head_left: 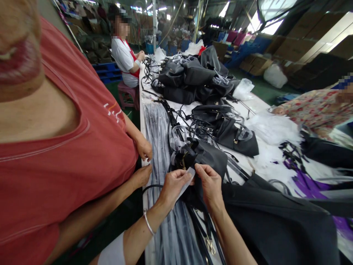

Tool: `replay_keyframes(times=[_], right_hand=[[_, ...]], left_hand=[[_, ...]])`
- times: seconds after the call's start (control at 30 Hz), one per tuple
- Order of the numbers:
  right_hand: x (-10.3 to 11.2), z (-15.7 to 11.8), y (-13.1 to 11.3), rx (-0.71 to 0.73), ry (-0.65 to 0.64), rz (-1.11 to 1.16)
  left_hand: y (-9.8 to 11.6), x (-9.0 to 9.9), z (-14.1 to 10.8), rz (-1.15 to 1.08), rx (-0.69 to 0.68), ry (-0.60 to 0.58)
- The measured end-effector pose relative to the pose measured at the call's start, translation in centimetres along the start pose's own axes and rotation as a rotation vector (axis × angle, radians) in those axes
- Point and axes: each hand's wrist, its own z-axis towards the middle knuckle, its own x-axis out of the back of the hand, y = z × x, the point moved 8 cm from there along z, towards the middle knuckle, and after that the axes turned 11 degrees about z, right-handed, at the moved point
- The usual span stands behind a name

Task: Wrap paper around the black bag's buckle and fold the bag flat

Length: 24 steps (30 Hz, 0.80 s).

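Observation:
My left hand [173, 184] and my right hand [210, 182] meet over the near end of a long white table [257, 105]. Both pinch a thin clear plastic strip [185, 184] between thumb and fingers. The strip lies against a black bag [205, 156] with a small gold clasp, just beyond my fingertips. A silver bangle circles my left wrist. Black straps [205, 230] with a gold buckle run down under my forearms.
A person in a red shirt [63, 158] stands close on my left, hands at the table edge. Piles of black bags [193, 79] cover the table. Another person [125, 55] sits at the far end, a third [317, 110] works on the right. Clear film sheets [157, 136] lie along the left.

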Motion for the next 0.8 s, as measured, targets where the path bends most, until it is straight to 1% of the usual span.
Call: replay_keyframes(times=[0.17,0.23,0.3,0.37,0.43,0.47,0.53,0.67,0.73,0.8], right_hand=[[-0.3,-0.4,-0.6,0.071,-0.025,-0.102],[-0.5,0.0,-0.3,0.014,-0.067,-0.083],[-0.6,0.7,0.3,-0.095,-0.091,-0.012],[-0.3,1.5,1.0,-0.189,-0.053,0.083],[0.0,2.2,1.6,-0.237,0.008,0.176],[0.2,2.4,1.7,-0.231,0.03,0.205],[0.4,2.6,1.6,-0.167,0.046,0.206],[0.6,1.8,1.0,-0.02,0.053,0.106],[0.4,1.1,0.8,-0.007,0.044,0.09],[0.0,0.6,0.8,-0.026,0.013,0.09]], left_hand=[[0.2,-0.2,0.7,-0.016,-0.021,-0.015],[0.1,-0.1,0.7,-0.019,-0.004,-0.011],[-0.2,-0.1,0.6,-0.04,0.024,-0.012],[-0.5,0.0,0.4,-0.063,0.048,-0.011],[-0.7,0.0,0.2,-0.069,0.06,-0.001],[-0.8,0.0,0.2,-0.072,0.064,0.005],[-0.8,-0.1,0.2,-0.08,0.063,0.009],[-0.6,-0.2,0.8,-0.079,0.028,-0.002],[-0.3,-0.3,1.2,-0.07,0.016,0.002],[0.0,-0.4,1.5,-0.065,0.011,0.01]])
